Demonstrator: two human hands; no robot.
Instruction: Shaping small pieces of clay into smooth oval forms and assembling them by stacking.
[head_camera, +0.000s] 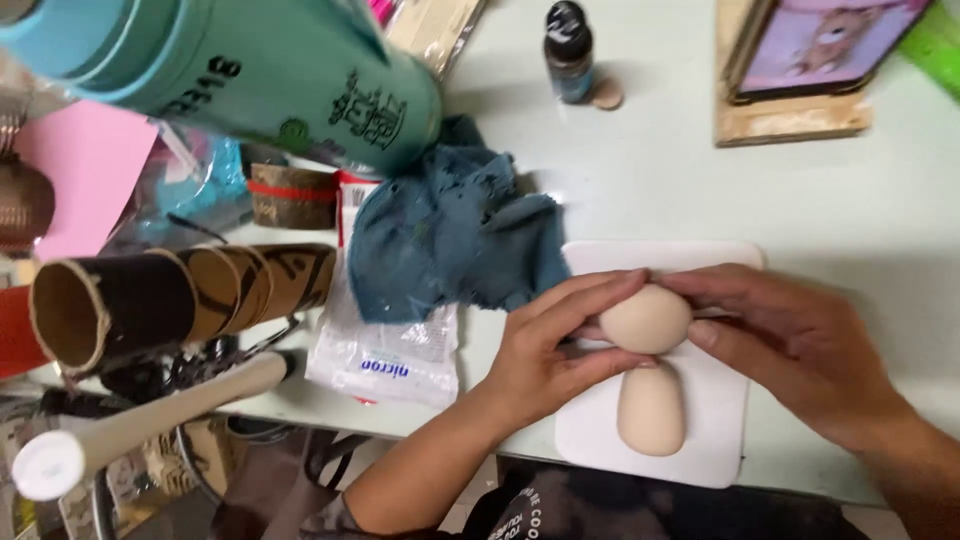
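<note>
A beige clay ball (645, 318) sits between both my hands over a white work board (715, 440). My left hand (560, 340) cups its left side with fingers and thumb. My right hand (790, 335) presses against it from the right, fingertips over its top. Just below the ball, a rounded beige clay body piece (651, 410) lies on the board, touching or nearly touching the ball.
A crumpled blue cloth (450, 235) lies left of the board, over a clear plastic packet (385, 355). A teal tumbler (250, 65), cardboard tubes (170, 295) and a wooden roller (140, 425) crowd the left. A small dark bottle (568, 50) and a propped tablet (820, 50) stand at the back.
</note>
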